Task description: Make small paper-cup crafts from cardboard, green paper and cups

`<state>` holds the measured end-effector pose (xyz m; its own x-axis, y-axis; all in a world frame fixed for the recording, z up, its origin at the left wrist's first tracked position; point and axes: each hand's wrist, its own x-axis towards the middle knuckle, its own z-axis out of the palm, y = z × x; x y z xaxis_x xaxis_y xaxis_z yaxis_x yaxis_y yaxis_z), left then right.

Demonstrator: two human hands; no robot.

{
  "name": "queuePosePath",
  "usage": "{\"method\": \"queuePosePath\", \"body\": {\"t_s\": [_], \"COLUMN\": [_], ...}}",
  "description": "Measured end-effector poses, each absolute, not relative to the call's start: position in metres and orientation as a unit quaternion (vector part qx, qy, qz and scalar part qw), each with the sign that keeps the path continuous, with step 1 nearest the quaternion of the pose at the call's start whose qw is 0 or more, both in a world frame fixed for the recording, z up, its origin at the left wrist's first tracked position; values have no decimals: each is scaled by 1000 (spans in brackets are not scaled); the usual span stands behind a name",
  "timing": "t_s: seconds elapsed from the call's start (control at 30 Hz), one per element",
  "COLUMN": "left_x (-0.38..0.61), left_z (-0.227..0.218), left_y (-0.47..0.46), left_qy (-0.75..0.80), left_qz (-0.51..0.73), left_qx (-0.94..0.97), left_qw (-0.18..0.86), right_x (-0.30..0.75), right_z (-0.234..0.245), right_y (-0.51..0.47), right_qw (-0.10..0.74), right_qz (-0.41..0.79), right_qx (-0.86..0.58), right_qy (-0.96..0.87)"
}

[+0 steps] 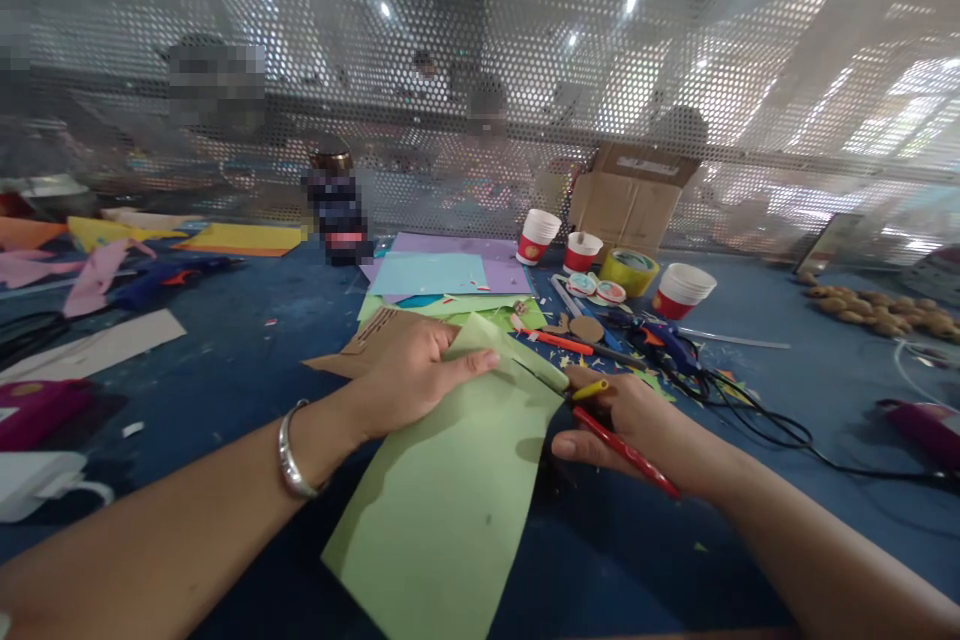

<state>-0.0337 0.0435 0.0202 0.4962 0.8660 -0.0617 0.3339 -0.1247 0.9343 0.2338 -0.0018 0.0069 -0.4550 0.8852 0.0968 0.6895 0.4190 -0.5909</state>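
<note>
A sheet of light green paper (450,480) is tilted up toward me over the dark blue table. My left hand (420,370) pinches its upper part, thumb on top and fingers behind. In my right hand (637,420) is a pair of scissors (626,452) with red and yellow on the handles. Their blades lie across the paper's upper right, where a narrow strip stands apart from the sheet. My right thumb is held away from the other fingers. Brown printed cardboard (352,350) shows just beyond my left hand.
Behind lie purple paper (510,270) and blue paper (427,273). Paper cups (538,238), a yellow tape roll (628,272), an orange pen (559,341) and a glue gun (667,342) with black cable sit at right. A perforated screen (450,150) rises behind the table.
</note>
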Motion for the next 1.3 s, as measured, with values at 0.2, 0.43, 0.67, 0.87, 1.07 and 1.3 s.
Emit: {"method": "queuePosePath", "body": {"t_s": [0.2,0.43,0.67,0.87,1.07,1.3], "left_x": [-45,-49,-48,-47,-46,-45], "left_z": [25,30,28,24,22,21], "left_y": [55,62,59,58,57,55], "left_qy": [501,486,477,470,460,465], "left_qz": [341,355,310,310,323,311], "left_qx": [606,522,545,553,559,579], "left_qw": [515,604,616,614,609,593], "right_x": [243,245,226,200,192,189], "right_z": [8,4,7,-2,0,-4], "right_y": [9,10,-10,-14,-13,-12], "right_qw": [123,15,71,38,42,45], "right_qz": [201,107,23,85,102,99], "right_qx": [-569,-611,-575,-549,-583,-600], "right_qy": [-788,-784,-815,-831,-805,-793]}}
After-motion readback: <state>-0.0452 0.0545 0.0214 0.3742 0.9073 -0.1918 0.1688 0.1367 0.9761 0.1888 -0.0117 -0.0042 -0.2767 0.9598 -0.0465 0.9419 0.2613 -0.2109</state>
